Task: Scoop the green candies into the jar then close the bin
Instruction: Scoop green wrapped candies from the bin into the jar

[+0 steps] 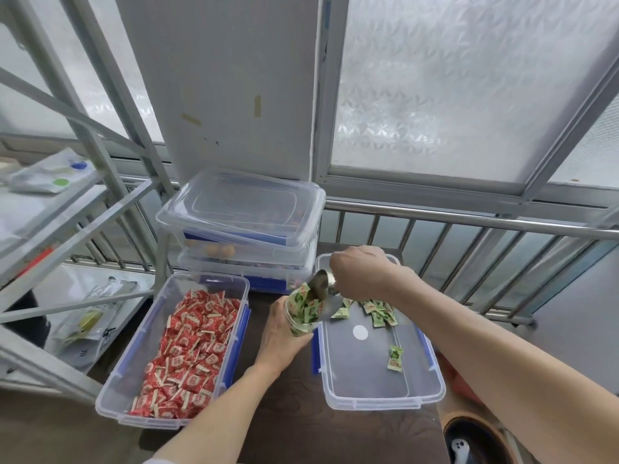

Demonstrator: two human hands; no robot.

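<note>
Beside a frosted window, right hand (363, 274) grips the scoop (321, 296), tipping green candies (378, 313) into the jar (301, 313) held by left hand (284, 336); more scooping next (bin (382, 390) nearly empty).

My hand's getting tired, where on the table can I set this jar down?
Bare dark table lies between the red candy bin and the green candy bin, nearest you. Farther back it is crowded by the stacked lidded bins.

Pretty bright spot, soft daylight coming through frosted patterned windows (452, 88) in grey metal frames. A white wall panel (217, 78) with bits of old tape sits between them. A steel railing (469, 222) runs below the glass. On the left there's a grey metal shelf rack (77, 209) holding some plastic bags. The counter (301, 423) is dark brown.
</note>
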